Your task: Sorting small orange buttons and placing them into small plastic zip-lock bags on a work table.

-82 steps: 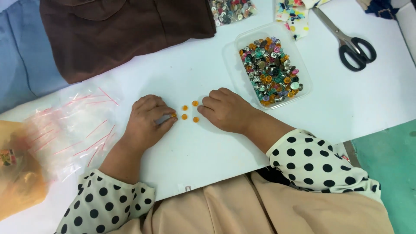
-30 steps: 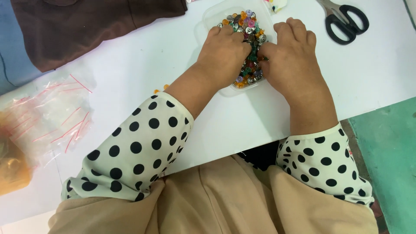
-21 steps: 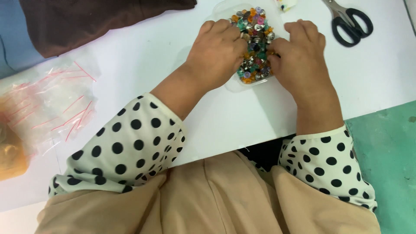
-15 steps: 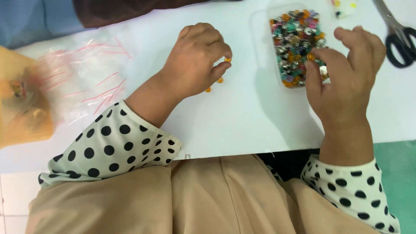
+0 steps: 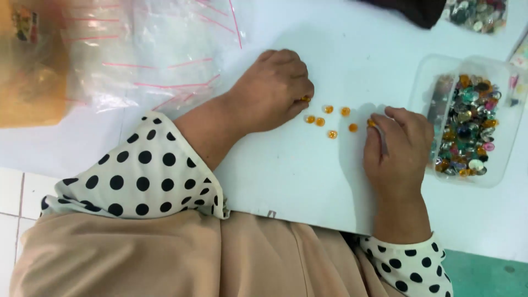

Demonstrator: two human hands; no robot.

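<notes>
Small amber beads [image 5: 329,120], loose on the white worktop [image 5: 291,176], between two hands.

Item: a handful of round, glossy orange beads, lying scattered just beyond the fingertips of both hands. Likely hard, very light, slippery and prone to roll; best pinched singly at the sides between thumb and forefinger. Left hand [image 5: 275,91]: fingers curled together, one bead nipped at the tips. Right hand [image 5: 397,146]: fingers drawn in, tips touching a bead at the cluster's near edge; a firm grip cannot be told. Right of the right hand: clear tub [image 5: 440,71] of mixed coloured beads. Beyond the left hand: clear zip bags [image 5: 154,49].
</notes>
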